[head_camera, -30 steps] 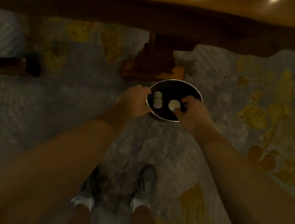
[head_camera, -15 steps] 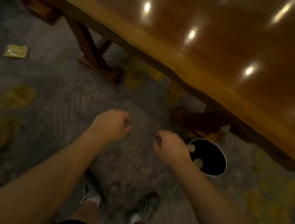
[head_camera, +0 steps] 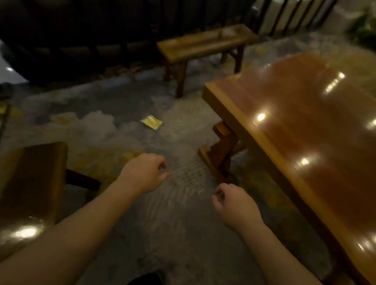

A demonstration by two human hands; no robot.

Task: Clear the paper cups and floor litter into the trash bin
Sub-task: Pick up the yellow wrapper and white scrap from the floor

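Note:
A crumpled yellow wrapper (head_camera: 151, 122) lies on the grey patterned carpet, well ahead of both hands and left of the table's leg. My left hand (head_camera: 142, 172) hovers above the carpet with loosely curled fingers and nothing in it. My right hand (head_camera: 236, 205) hangs a little lower and to the right, also loosely curled and holding nothing. The trash bin and the paper cups are out of view.
A glossy wooden table (head_camera: 318, 143) fills the right side, its trestle leg (head_camera: 222, 151) just beyond my right hand. A wooden stool (head_camera: 29, 185) stands at my left, a bench (head_camera: 205, 43) farther ahead, and a dark sofa (head_camera: 79, 19) along the back.
My view has swung up and left, away from the bin with the cups in it. Both hands have left the bin's rim and now hang free over the carpet; the wrapper appears ahead.

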